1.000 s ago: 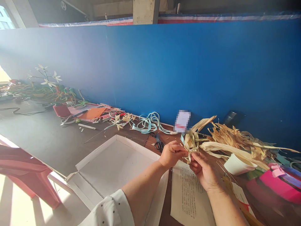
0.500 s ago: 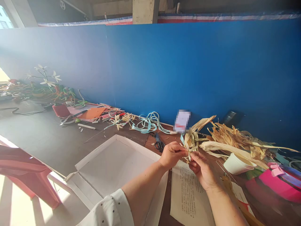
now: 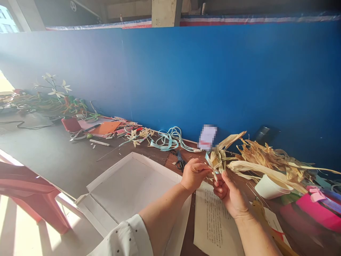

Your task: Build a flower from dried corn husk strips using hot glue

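Note:
Pale dried corn husk [image 3: 217, 159], gathered into a small bundle of folded strips, is held between my hands above the table. My left hand [image 3: 195, 175] is closed, its thumb and fingertips pinching the bundle's lower left side. At the lower right, my right hand [image 3: 231, 195] has curled fingers around the hanging strip ends; its thumb stands a little off the index finger. The exact contact of the fingertips is partly hidden by husk. Black scissors [image 3: 180, 163] lie just beyond my left hand. Under my wrists is a printed sheet [image 3: 210, 227].
Loose corn husks [image 3: 261, 156] pile up at the right, beside a white cup [image 3: 271, 187] and a pink bag [image 3: 319, 209]. A white box lid [image 3: 133, 185] lies left of my arm. Blue cords [image 3: 173, 137], husk flowers [image 3: 135, 138] and a blue partition [image 3: 186, 78] stand behind.
My right thumb has lifted slightly and my right hand has shifted a little away from the bundle's middle. The left hand keeps its pinch, and the husk strips hang a little differently.

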A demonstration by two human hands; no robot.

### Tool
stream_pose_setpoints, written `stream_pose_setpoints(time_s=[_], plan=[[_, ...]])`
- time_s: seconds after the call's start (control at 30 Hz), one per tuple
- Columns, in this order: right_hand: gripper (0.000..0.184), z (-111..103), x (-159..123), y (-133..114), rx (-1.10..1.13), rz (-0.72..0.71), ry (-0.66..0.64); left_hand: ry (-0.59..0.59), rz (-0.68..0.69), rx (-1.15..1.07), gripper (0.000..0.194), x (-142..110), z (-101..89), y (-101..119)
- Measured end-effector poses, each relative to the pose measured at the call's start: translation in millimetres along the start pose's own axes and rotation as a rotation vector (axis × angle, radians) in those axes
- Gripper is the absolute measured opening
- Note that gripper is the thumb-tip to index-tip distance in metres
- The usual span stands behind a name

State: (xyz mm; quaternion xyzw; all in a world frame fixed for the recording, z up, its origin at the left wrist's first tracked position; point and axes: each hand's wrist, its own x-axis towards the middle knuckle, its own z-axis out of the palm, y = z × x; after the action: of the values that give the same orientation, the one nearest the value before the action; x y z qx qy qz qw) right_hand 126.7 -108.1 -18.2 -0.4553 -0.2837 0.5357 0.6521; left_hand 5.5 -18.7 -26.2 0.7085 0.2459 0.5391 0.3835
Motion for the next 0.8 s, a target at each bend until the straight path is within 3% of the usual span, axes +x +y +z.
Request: stream_pose_setpoints(time_s=[0.3,0.63,0.8], plan=[[0.013,4.1,-0.1,1.6,-0.056,-0.048,-0.031,0.027,0.116,0.113,0.012,-1.1,0.7,-0.2],[0.015,6.8,0.1,1.1,-0.116,-0.064,-0.009,0.012,0.003,-0.067,0.010,-4.7,3.0,3.6],[0.018,7.9,0.3,1.2,-0.130,-0.070,-0.006,0.022,0.016,-0.019,0.010,-3.8,3.6,1.5]])
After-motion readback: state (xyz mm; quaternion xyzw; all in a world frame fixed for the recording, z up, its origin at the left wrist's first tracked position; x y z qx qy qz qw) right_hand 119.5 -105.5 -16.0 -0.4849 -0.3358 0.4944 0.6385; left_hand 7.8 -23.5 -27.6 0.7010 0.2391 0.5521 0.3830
